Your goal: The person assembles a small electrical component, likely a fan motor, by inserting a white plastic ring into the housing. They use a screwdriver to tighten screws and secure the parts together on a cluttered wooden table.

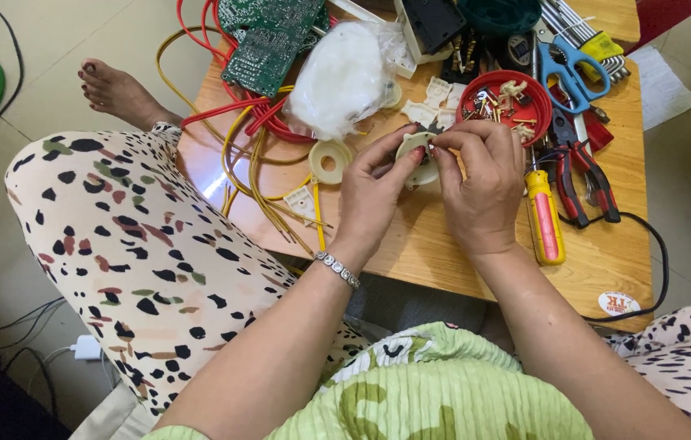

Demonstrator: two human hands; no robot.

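Both hands meet at the centre of the frame, above the low wooden table [443, 244]. The left hand [374, 195] and the right hand [482, 183] jointly grasp a small round cream plastic part [415, 151], fingertips pinching its rim. Just right of the right hand lies a yellow-handled screwdriver [545, 216]. A red round plastic dish of small metal parts [512, 102] sits above it. Yellow and red wires [252, 138] occupy the upper left.
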